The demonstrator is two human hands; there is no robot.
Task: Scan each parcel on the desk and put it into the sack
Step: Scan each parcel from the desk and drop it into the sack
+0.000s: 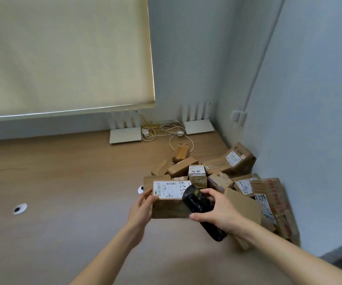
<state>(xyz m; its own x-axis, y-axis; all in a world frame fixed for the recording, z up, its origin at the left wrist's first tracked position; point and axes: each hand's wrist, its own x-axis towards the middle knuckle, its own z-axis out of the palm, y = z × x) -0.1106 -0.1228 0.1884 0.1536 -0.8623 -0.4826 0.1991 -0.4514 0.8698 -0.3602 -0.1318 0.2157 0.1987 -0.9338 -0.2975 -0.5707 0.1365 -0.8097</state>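
My left hand point(140, 210) grips the left end of a brown cardboard parcel point(169, 207) with a white barcode label on top, held just above the wooden desk point(63, 192). My right hand point(217, 211) grips a black handheld scanner point(200, 206), its head pointing at the right end of that label. Behind and to the right lies a heap of several more cardboard parcels point(217, 171) in the desk's corner. No sack is in view.
Two white routers point(125, 134) point(199, 126) with tangled cables point(164, 130) stand at the back of the desk under a roller blind point(63, 54). Two round cable holes point(19, 208) sit in the desktop on the left. Walls close the corner on the right.
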